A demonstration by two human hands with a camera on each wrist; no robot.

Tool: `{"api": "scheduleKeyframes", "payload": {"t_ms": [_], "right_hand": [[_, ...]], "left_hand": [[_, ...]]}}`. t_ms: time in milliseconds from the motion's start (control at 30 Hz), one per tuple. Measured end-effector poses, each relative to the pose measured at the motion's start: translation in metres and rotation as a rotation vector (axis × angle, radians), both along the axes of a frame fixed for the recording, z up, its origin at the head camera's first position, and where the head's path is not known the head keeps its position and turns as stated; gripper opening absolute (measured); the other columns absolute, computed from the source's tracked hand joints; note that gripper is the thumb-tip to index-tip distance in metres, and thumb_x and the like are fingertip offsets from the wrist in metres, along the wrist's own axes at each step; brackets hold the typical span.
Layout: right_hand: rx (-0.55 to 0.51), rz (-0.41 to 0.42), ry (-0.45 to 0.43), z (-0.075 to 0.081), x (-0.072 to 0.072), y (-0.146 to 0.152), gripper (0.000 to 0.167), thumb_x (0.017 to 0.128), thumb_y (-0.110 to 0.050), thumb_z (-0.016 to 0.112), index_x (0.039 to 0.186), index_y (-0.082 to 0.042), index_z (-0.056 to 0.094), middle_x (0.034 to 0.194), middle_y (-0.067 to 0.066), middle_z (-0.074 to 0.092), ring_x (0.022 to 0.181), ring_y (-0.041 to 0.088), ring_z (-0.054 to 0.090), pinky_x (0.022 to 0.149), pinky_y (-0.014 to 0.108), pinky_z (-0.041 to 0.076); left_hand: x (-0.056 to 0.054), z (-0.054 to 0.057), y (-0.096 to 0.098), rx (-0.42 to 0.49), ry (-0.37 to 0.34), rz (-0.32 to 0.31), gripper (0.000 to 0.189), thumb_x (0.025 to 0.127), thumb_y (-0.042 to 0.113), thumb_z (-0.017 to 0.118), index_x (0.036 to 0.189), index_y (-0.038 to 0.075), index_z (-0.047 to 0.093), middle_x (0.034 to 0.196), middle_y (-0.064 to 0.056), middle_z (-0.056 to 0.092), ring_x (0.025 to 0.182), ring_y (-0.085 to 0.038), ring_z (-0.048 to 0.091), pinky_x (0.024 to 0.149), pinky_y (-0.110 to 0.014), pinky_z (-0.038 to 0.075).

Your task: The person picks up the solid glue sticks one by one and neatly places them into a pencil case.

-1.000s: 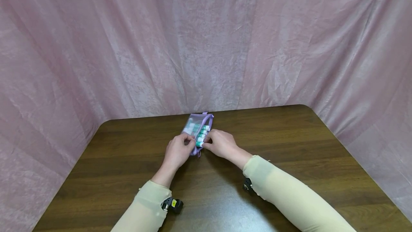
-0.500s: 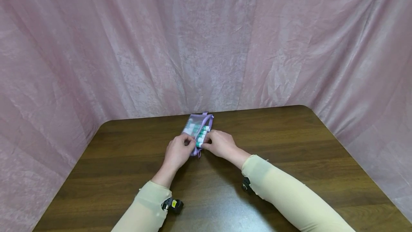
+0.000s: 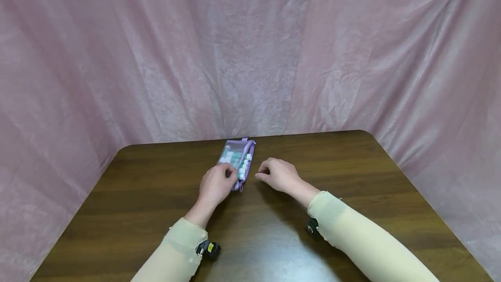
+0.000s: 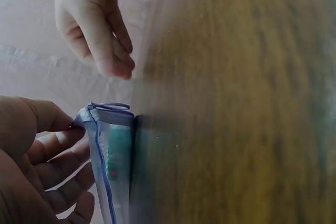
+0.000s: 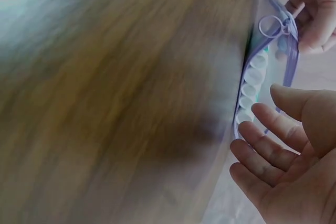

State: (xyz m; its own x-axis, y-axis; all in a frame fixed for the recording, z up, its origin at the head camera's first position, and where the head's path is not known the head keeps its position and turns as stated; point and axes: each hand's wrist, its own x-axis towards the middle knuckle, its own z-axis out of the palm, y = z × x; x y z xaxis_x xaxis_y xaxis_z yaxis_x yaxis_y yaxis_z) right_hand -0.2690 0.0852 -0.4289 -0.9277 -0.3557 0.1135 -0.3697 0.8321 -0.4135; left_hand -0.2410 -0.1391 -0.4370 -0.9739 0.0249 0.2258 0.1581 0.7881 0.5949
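A see-through mesh zipper pouch (image 3: 238, 146) with purple trim lies near the far edge of the table. Inside it several green tubes with white ends (image 5: 254, 77), much like glue sticks, lie in a row at its unzipped mouth. My left hand (image 3: 216, 184) pinches the upper edge of that mouth between thumb and index finger, its other fingers loosely bent. The right hand (image 3: 279, 176) hovers just right of the pouch, fingers relaxed and holding nothing. In the right wrist view a purple zipper-pull ring (image 5: 270, 26) hangs at the near corner.
The brown wood-grain table (image 3: 129, 195) has rounded far corners. Behind it hangs a pink curtain (image 3: 250, 55). Pale sleeves cover both forearms, with a small black camera (image 3: 212, 250) strapped near the left wrist.
My right hand has drawn away to the right from the tubes at the pouch's mouth. The left hand keeps its pinch on the pouch edge.
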Motion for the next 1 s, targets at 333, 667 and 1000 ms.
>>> {"api": "scheduleKeyframes", "payload": {"t_ms": [333,667,1000], "right_hand": [[-0.030,-0.036,-0.012,0.003,0.005,0.021,0.013,0.103,-0.034,0.079,0.104,-0.021,0.083,0.107,-0.004,0.077,0.103,0.021,0.073,0.090,0.050,0.057],[-0.062,-0.032,0.036,0.000,0.015,0.038,0.010,0.103,-0.030,0.079,0.106,-0.021,0.083,0.110,-0.003,0.077,0.108,0.023,0.074,0.091,0.052,0.057],[-0.035,-0.007,0.152,0.001,0.019,0.041,0.041,0.106,-0.031,0.076,0.140,-0.009,0.072,0.142,0.010,0.071,0.134,0.033,0.065,0.102,0.059,0.055]], "left_hand": [[-0.004,-0.002,0.009,-0.175,0.077,-0.040,0.016,0.093,0.017,0.073,0.078,0.019,0.070,0.077,0.002,0.068,0.077,-0.024,0.065,0.074,-0.052,0.053],[-0.007,0.002,0.019,-0.236,0.040,-0.077,0.021,0.095,0.019,0.076,0.076,0.021,0.068,0.075,0.006,0.066,0.069,-0.017,0.059,0.071,-0.046,0.053],[-0.006,0.012,0.004,-0.164,0.028,-0.026,0.013,0.102,0.027,0.072,0.105,0.014,0.076,0.130,-0.013,0.072,0.099,-0.032,0.071,0.082,-0.054,0.057]]}}
